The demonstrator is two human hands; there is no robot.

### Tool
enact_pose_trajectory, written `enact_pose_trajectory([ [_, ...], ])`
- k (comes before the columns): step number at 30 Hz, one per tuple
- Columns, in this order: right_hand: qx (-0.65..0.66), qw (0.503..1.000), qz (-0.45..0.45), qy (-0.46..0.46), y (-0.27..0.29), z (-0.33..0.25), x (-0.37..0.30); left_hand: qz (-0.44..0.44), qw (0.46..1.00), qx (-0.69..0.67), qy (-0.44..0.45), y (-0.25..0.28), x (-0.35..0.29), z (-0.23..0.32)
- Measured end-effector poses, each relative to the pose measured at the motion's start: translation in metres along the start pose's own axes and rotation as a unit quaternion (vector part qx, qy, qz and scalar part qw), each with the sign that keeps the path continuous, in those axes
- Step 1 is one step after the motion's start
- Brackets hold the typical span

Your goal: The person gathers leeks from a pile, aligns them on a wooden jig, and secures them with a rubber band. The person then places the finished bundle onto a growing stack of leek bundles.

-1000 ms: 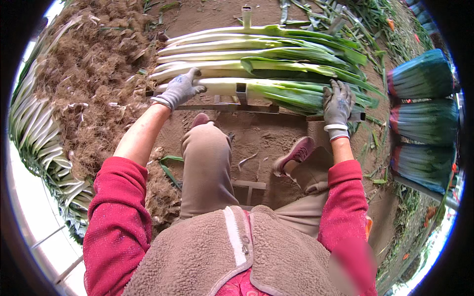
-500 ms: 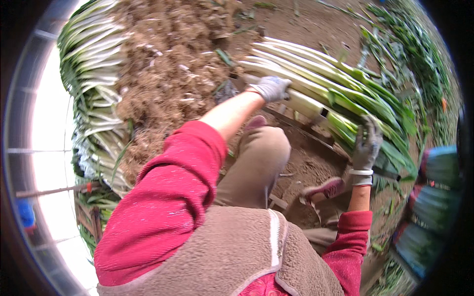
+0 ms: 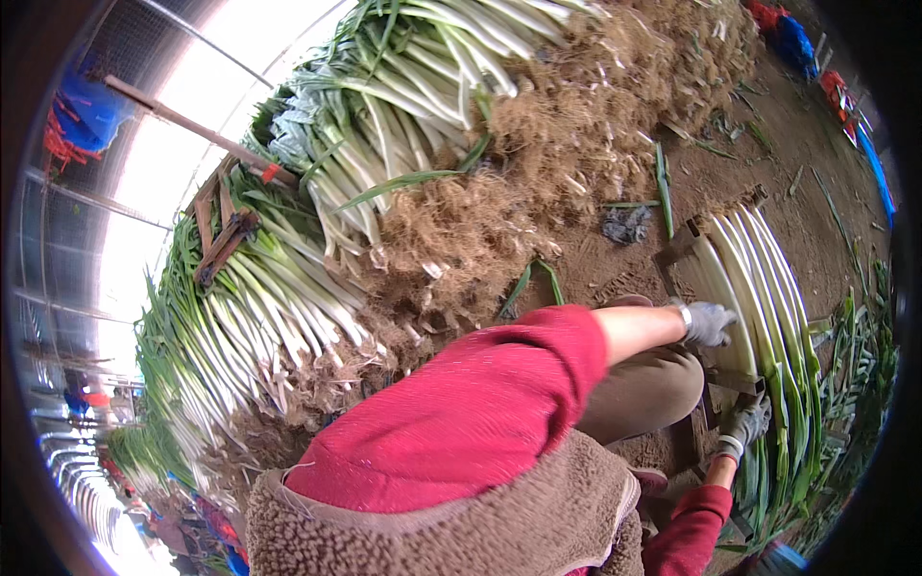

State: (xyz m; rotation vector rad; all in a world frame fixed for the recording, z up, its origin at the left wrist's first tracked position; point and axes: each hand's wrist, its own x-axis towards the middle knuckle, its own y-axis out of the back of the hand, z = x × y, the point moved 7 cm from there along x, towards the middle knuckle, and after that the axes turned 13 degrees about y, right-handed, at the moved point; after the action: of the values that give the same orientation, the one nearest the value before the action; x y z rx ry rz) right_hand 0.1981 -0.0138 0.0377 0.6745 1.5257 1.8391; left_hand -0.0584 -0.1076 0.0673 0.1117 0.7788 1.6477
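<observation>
A row of long green onions [image 3: 768, 288] lies on a low wooden stand [image 3: 680, 240], white stalks at the far end and green leaves toward me. My left hand [image 3: 709, 324], in a pale grey glove, rests at the near edge of the stalks. Its fingers look stretched out over the nearest pale stalk, though their tips are blurred. Closer to me, my right hand [image 3: 745, 424], in a grey glove, touches the leaf part of the row with its fingers apart. The undersides of the onions are hidden.
Heaps of untrimmed green onions [image 3: 259, 326] run along the left, their brown roots [image 3: 538, 182] facing me. Loose leaves [image 3: 860, 355] litter the soil at the right. A dark crumpled scrap [image 3: 626, 225] lies beyond the stand. A wooden pole [image 3: 192, 127] slants beside the heaps.
The view has swung left, so the stand and onions appear farther right. My left hand remains beside the stalks and my right hand by the leaves, now closer together.
</observation>
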Motion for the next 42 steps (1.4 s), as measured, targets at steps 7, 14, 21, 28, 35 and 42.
enact_pose_trajectory([
  [7,0.266,0.959,0.066,0.073,0.059,-0.003,0.008,0.343,0.924,0.036,-0.168,0.145,-0.223,-0.101],
  [14,0.295,0.892,0.236,0.249,0.194,-0.182,-0.009,0.492,0.761,0.331,0.262,0.329,-0.322,-0.224],
  [21,0.277,0.915,0.099,0.277,0.181,-0.257,-0.017,0.557,0.767,0.240,0.210,0.315,-0.321,-0.253],
  [28,0.292,0.912,0.100,0.272,0.178,-0.248,-0.018,0.341,0.912,0.032,0.223,0.234,-0.296,-0.276],
  [35,0.290,0.910,0.103,0.276,0.173,-0.247,-0.016,0.216,0.937,0.225,0.160,0.049,-0.347,-0.284],
  [42,0.303,0.902,0.117,0.286,0.173,-0.247,-0.017,0.373,0.900,0.092,0.208,0.215,-0.405,-0.313],
])
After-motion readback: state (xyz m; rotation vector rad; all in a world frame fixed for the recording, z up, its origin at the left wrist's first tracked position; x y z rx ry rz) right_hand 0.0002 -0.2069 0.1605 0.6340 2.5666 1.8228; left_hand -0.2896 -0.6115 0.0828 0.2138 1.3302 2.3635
